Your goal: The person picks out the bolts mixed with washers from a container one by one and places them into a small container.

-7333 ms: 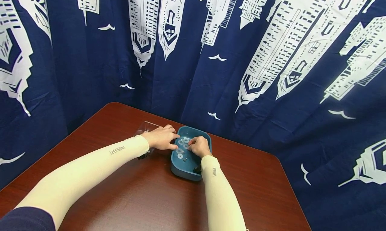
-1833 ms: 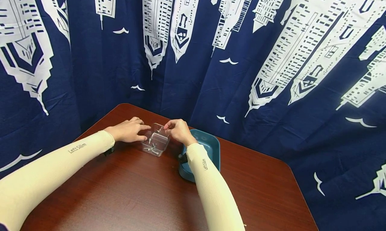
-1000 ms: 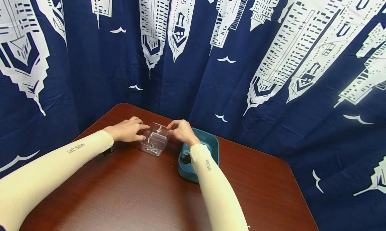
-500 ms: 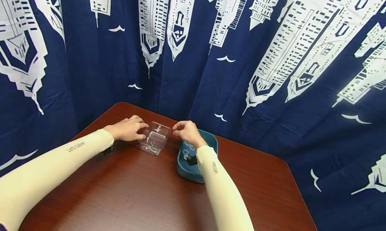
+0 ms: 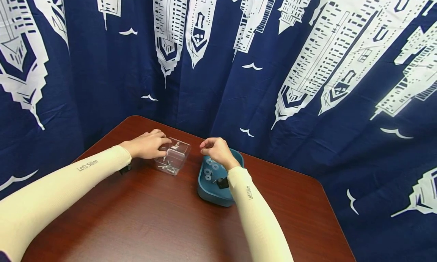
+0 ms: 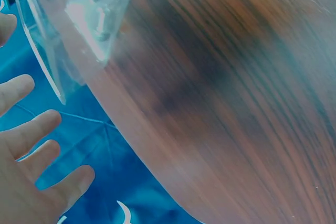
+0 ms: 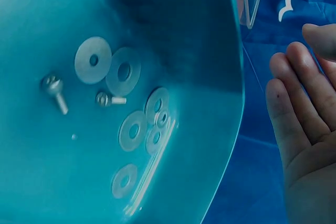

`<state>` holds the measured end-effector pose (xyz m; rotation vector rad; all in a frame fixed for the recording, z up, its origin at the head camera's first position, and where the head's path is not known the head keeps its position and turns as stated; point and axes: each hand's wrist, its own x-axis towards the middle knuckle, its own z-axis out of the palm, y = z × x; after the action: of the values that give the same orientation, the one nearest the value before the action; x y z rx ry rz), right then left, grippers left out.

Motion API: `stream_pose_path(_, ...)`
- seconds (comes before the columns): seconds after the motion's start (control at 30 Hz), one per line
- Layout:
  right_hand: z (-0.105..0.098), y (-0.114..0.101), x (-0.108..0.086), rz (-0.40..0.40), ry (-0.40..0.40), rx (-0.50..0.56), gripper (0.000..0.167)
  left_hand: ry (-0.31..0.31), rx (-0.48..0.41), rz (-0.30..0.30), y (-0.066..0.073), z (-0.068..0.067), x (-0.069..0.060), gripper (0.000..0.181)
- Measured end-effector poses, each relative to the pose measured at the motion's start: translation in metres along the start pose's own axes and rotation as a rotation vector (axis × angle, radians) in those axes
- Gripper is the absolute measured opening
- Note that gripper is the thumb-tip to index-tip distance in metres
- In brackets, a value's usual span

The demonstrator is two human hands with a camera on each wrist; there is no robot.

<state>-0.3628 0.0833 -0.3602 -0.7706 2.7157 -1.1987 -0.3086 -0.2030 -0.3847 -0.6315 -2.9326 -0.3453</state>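
Observation:
My left hand (image 5: pixel 148 145) stays at the left side of a clear plastic box (image 5: pixel 177 160), fingers spread; in the left wrist view the fingertips (image 6: pixel 79 179) hold nothing. Inside the box lie several metal screws (image 5: pixel 167 168). My right hand (image 5: pixel 217 151) hovers over the far left part of a blue bin (image 5: pixel 212 197). Its fingers (image 7: pixel 286 114) look loosely extended in the right wrist view, with nothing seen between them and the thumb. Several pale flat washers (image 7: pixel 93 60) lie on the bin's floor, along with a screw (image 7: pixel 59 95) and a smaller screw (image 7: pixel 111 99).
Box and bin stand side by side on a brown wooden table (image 5: pixel 153 216), near its back edge. A blue curtain (image 5: pixel 211 95) with white building prints hangs behind. Dark wrist cameras sit under both sleeves; the right one (image 5: pixel 222 183) is over the bin.
Earlier my right hand reached into the bin, then pinched something above the clear box. It has since moved right, back over the bin, fingers loosened. My left hand shifted from the bin to the box.

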Motion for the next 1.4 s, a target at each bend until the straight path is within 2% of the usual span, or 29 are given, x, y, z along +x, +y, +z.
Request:
stream_pose_path(0.27,-0.008,0.008,-0.007,0.001,0.008,-0.031,0.010,0.009,-0.016,0.029,0.010,0.001,0.009,0.054)
stream_pose_path(0.6,-0.018,0.017,-0.017,-0.006,0.026,-0.046,0.010,0.026,-0.021,0.076,0.032,0.000,0.022,0.050)
stream_pose_path(0.87,-0.023,0.025,-0.027,0.025,0.005,-0.004,0.012,-0.005,-0.030,0.093,0.049,0.002,0.032,0.052)
stream_pose_path(1.4,-0.026,0.042,-0.035,0.051,0.028,-0.013,0.014,-0.060,-0.030,0.131,0.087,0.010,0.053,0.055)
